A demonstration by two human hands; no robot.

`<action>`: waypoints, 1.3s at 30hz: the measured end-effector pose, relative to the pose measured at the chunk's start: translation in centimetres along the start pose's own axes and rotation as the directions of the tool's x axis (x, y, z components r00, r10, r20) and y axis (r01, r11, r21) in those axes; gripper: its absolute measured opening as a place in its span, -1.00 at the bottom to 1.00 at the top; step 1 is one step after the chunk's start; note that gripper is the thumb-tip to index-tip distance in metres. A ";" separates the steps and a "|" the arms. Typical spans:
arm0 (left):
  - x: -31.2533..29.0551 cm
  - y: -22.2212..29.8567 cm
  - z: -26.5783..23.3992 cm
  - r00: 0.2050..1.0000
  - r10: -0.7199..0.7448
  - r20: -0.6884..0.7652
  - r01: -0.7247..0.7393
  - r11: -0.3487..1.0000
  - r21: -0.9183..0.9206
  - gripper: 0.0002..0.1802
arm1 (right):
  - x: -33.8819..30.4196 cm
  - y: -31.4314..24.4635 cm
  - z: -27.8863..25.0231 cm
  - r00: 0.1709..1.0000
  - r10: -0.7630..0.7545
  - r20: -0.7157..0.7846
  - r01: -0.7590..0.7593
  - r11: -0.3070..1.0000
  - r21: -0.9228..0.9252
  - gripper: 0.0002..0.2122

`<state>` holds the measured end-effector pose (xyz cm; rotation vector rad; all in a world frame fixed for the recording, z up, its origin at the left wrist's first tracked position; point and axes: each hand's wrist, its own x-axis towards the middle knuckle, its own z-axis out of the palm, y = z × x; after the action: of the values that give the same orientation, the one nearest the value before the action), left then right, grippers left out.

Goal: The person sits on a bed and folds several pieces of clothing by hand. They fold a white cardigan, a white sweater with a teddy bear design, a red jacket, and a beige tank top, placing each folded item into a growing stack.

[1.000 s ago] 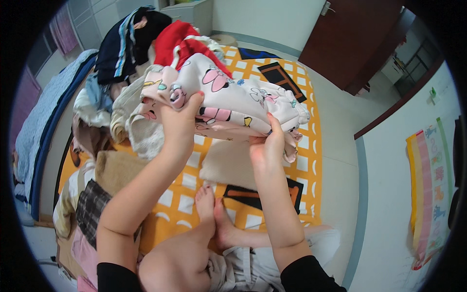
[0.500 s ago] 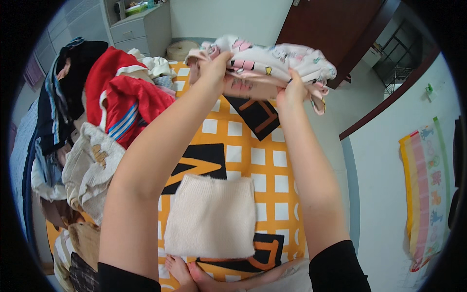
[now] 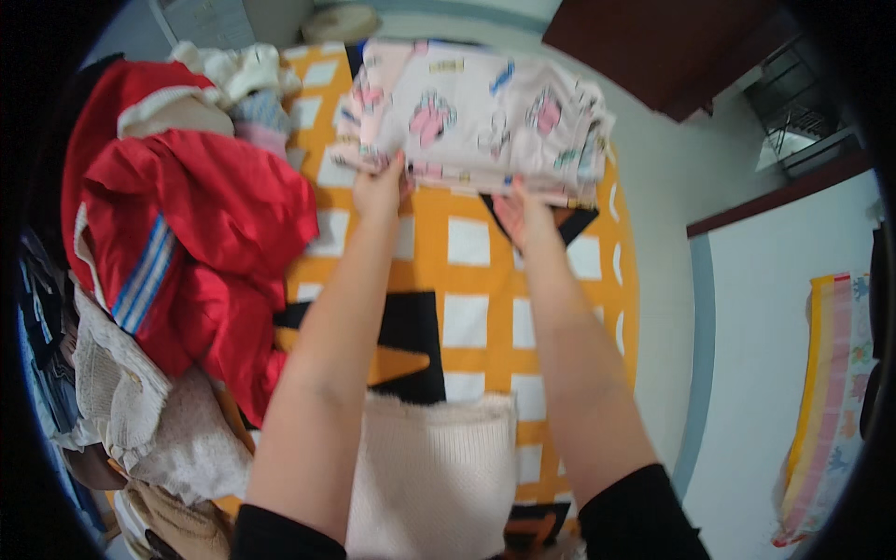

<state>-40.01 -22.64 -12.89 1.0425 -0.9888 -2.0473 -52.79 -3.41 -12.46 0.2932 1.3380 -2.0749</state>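
A folded pale pink garment [image 3: 481,117] with a cartoon print lies at the far end of the bed. My left hand [image 3: 378,191] is at its near edge toward the left, thumb over the cloth, pinching the edge. Farther right along that edge, my right hand [image 3: 525,213] touches the cloth with its thumb and fingers apart. A folded cream ribbed knit piece [image 3: 434,476] lies close to me between my forearms, its left side partly covered by my left arm.
Red clothing with blue-and-white stripes [image 3: 201,215] is heaped on the left, with a light grey knit garment [image 3: 117,373] below it and white cloth [image 3: 233,70] behind. The bed has an orange-and-white checked cover [image 3: 467,243]. A dark red door [image 3: 644,56] stands at the far right.
The pink garment has come down from my raised hands onto the far part of the bed and lies flatter. My view has tipped toward the near side, and my right fingers have loosened.
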 end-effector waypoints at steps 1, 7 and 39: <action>0.1 -0.1 0.0 1.000 0.001 0.019 -0.001 1.000 0.020 -0.67 | 0.3 -0.5 -0.2 0.999 0.036 0.036 -0.036 0.999 0.009 -0.64; -3.1 3.2 -1.7 0.956 -0.167 0.239 0.143 0.983 0.116 -0.72 | -3.7 -1.5 -0.1 0.967 0.069 0.247 -0.074 0.997 0.012 -0.56; -15.7 18.4 -0.6 0.805 -0.230 0.546 -0.079 0.872 0.483 -0.25 | -18.4 -12.3 3.0 0.823 -0.508 0.253 0.565 0.691 -0.451 -0.48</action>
<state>-28.31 -20.08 8.08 0.6623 -1.8947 -2.3070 -45.84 4.62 7.19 -0.5077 2.0171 -2.0185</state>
